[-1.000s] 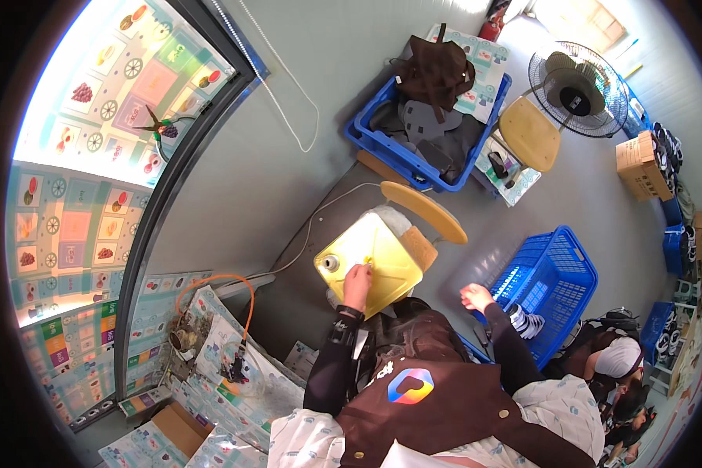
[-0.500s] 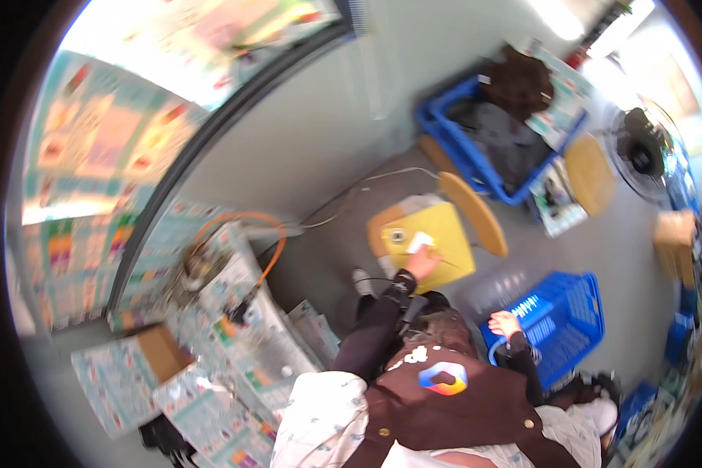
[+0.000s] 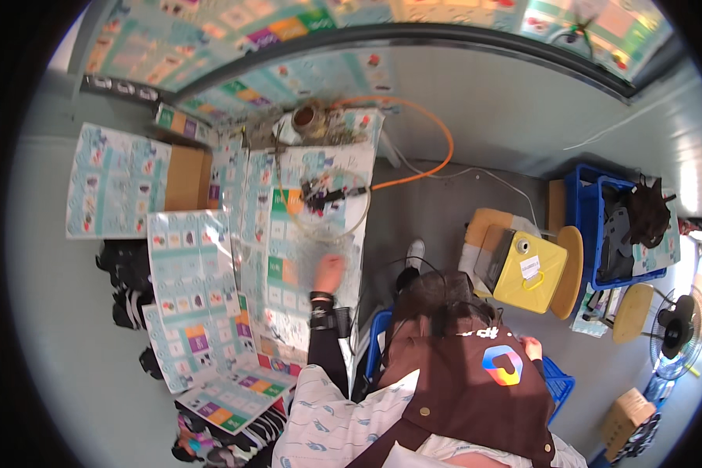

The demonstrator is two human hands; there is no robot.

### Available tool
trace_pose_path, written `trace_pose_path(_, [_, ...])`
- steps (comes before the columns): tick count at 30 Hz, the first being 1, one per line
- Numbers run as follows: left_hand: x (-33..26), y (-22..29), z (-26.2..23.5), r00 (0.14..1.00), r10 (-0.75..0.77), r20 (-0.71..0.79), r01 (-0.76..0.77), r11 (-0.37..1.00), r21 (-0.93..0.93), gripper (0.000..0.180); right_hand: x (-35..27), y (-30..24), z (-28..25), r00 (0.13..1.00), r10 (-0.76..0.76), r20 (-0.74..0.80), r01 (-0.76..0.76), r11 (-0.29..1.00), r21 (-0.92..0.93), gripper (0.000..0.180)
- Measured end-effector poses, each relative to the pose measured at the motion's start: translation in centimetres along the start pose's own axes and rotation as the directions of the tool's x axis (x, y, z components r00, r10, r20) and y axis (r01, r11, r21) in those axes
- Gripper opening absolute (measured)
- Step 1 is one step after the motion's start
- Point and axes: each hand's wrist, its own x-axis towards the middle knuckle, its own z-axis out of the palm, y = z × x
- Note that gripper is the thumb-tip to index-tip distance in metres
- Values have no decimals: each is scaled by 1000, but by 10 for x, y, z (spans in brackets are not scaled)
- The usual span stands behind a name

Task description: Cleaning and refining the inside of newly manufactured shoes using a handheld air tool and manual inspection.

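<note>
Ahead of you is a pale grey wall [image 3: 507,117], and above it a dark-framed window [image 3: 281,27] papered over with colourful patterned sheets. Similar print covers the table [image 3: 277,316] on your left — sunlight brightens its near part. The floor [image 3: 444,234] around you is plain grey. Off to your right stand a chair [image 3: 571,273] with a curved wooden back, a second wooden chair [image 3: 632,312] and a caged fan [image 3: 675,327] — strong light glares behind them at the far right.
</note>
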Motion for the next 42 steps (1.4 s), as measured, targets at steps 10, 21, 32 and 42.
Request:
trace_pose_path(10, [-47, -115, 0, 940, -251, -229, 328, 845, 422, 58, 5, -110, 53, 998, -21, 63, 32, 984, -175, 19])
trace_pose_path(21, [-15, -88, 2, 930, 298, -213, -167, 862, 479, 25, -20, -51, 30, 993, -111, -38, 106, 988, -115, 21])
trace_pose_path(32, [-35, 317, 291, 641, 585, 497, -729, 666, 156, 28, -18, 68, 3, 980, 167, -104, -138, 961, 240, 17])
trace_pose_path(42, [-37, 311, 442, 704, 464, 538, -703, 564, 433, 32, -38, 136, -10, 960, 254, -119, -165, 855, 491, 20])
